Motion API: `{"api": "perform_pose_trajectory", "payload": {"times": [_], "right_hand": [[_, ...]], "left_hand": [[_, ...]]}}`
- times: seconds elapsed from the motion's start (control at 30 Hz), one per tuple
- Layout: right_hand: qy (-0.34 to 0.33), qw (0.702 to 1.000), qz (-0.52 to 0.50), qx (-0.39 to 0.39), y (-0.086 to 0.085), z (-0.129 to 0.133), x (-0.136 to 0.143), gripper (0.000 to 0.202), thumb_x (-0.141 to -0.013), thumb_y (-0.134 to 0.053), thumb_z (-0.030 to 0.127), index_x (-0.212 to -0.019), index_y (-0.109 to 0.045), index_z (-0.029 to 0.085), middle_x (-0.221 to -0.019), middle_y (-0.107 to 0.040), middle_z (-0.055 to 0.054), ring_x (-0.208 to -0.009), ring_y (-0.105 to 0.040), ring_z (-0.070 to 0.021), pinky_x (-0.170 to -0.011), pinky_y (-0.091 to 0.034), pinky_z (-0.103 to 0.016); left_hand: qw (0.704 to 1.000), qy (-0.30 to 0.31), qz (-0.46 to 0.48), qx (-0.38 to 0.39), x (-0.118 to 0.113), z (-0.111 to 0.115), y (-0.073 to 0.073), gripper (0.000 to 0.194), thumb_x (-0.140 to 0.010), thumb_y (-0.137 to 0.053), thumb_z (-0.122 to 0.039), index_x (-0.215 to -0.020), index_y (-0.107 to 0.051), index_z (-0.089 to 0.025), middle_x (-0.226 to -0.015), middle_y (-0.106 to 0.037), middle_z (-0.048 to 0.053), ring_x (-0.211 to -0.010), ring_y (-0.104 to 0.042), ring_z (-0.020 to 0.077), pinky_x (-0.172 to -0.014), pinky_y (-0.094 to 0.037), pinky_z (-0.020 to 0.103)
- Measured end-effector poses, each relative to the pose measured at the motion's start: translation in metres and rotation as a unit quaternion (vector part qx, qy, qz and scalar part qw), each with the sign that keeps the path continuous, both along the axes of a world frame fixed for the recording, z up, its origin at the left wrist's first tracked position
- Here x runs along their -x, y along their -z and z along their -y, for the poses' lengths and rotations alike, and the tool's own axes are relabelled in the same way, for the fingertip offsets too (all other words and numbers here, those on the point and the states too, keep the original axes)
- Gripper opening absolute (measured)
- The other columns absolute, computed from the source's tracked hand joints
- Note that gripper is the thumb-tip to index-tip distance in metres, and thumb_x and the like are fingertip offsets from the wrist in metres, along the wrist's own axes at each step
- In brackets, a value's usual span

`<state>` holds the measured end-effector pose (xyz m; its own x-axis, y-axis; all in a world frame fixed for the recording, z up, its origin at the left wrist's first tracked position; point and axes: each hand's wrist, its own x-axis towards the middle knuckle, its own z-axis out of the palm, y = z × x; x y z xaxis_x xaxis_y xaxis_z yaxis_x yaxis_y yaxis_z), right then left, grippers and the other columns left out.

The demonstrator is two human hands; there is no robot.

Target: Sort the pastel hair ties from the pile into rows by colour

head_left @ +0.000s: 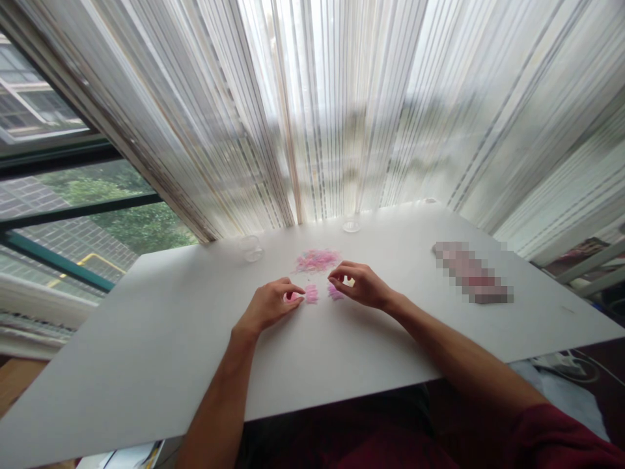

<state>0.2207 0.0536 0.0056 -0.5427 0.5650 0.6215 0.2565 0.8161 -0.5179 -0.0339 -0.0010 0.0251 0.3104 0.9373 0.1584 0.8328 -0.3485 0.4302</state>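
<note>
A loose pile of small pink and pastel pieces [318,260] lies on the white table [205,352]. Nearer to me is a small group of pink pieces [311,294], just right of the fingertips of my left hand [273,301]. That hand's thumb and index finger are apart, with more pink showing behind them. My right hand [361,284] is curled, thumb and index fingertips close together over another pink group [334,292]. Whatever those fingertips hold, if anything, is too small to make out.
Clear round containers [252,250] stand at the back left of the table, and a clear round dish [351,226] at the back centre. A pixelated flat object [471,273] lies on the right. Striped sheer curtains [332,130] hang behind the table.
</note>
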Motion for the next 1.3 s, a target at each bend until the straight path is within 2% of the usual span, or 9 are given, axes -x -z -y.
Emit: {"api": "perform_pose_trajectory", "payload": {"times": [0.13, 0.3, 0.53, 0.93, 1.03, 1.17, 1.3], "right_hand": [[0.001, 1.000, 0.005, 0.006, 0.000, 0.000, 0.000, 0.010, -0.088, -0.058, 0.019, -0.086, -0.068, 0.017, -0.079, -0.065, -0.003, -0.065, -0.059, -0.0104, -0.063, -0.050, -0.022], [0.002, 1.000, 0.022, 0.020, 0.000, 0.000, -0.001, 0.009, -0.087, -0.059, 0.018, -0.085, -0.068, 0.017, -0.078, -0.065, -0.003, -0.066, -0.059, -0.0107, -0.063, -0.048, -0.022], [0.001, 0.999, 0.025, 0.028, 0.003, -0.002, -0.001, 0.009, -0.088, -0.059, 0.019, -0.085, -0.068, 0.017, -0.078, -0.064, -0.003, -0.066, -0.058, -0.0106, -0.063, -0.047, -0.022], [0.022, 0.999, 0.013, 0.031, 0.001, -0.007, -0.005, 0.012, -0.089, -0.057, 0.022, -0.084, -0.068, 0.018, -0.076, -0.063, -0.003, -0.064, -0.057, -0.0108, -0.062, -0.047, -0.023], [0.049, 0.998, 0.002, 0.030, 0.000, -0.015, -0.011, 0.013, -0.088, -0.057, 0.022, -0.083, -0.068, 0.018, -0.075, -0.063, -0.003, -0.063, -0.058, -0.0110, -0.062, -0.048, -0.023], [0.116, 0.992, -0.024, 0.036, 0.004, -0.032, -0.023, 0.015, -0.087, -0.058, 0.024, -0.081, -0.069, 0.017, -0.073, -0.065, -0.003, -0.063, -0.058, -0.0118, -0.061, -0.049, -0.024], [0.185, 0.978, -0.054, 0.075, 0.015, -0.049, -0.030, 0.017, -0.084, -0.058, 0.029, -0.078, -0.070, 0.017, -0.071, -0.067, -0.003, -0.061, -0.059, -0.0130, -0.058, -0.049, -0.025]], "left_hand": [[1.000, 0.001, 0.019, 0.002, 0.004, 0.002, -0.003, 0.023, -0.078, -0.063, -0.029, -0.098, -0.073, -0.026, -0.077, -0.060, -0.002, -0.064, -0.053, 0.0115, -0.064, -0.040, 0.022], [0.999, 0.015, 0.011, 0.027, -0.002, 0.005, -0.008, 0.035, -0.069, -0.075, -0.040, -0.101, -0.068, -0.025, -0.082, -0.061, -0.002, -0.066, -0.054, 0.0124, -0.061, -0.039, 0.022], [1.000, 0.009, -0.019, -0.018, -0.012, 0.004, -0.004, 0.020, -0.077, -0.070, -0.041, -0.086, -0.068, -0.023, -0.077, -0.060, -0.002, -0.065, -0.055, 0.0120, -0.061, -0.037, 0.022], [0.998, 0.011, -0.047, -0.048, -0.023, 0.001, 0.005, 0.015, -0.082, -0.065, -0.038, -0.088, -0.069, -0.024, -0.079, -0.063, -0.003, -0.062, -0.056, 0.0102, -0.059, -0.037, 0.022], [0.997, 0.011, -0.050, -0.054, -0.025, 0.001, 0.008, 0.015, -0.083, -0.064, -0.037, -0.090, -0.069, -0.025, -0.080, -0.064, -0.003, -0.062, -0.057, 0.0103, -0.058, -0.037, 0.022], [0.997, 0.021, -0.029, -0.063, -0.026, 0.003, 0.009, 0.017, -0.088, -0.058, -0.035, -0.096, -0.069, -0.025, -0.082, -0.065, -0.002, -0.063, -0.057, 0.0101, -0.061, -0.040, 0.022], [0.997, 0.025, -0.023, -0.076, -0.025, -0.003, -0.002, 0.018, -0.092, -0.052, -0.031, -0.094, -0.069, -0.024, -0.089, -0.068, 0.000, -0.063, -0.058, 0.0103, -0.062, -0.042, 0.022]]}}
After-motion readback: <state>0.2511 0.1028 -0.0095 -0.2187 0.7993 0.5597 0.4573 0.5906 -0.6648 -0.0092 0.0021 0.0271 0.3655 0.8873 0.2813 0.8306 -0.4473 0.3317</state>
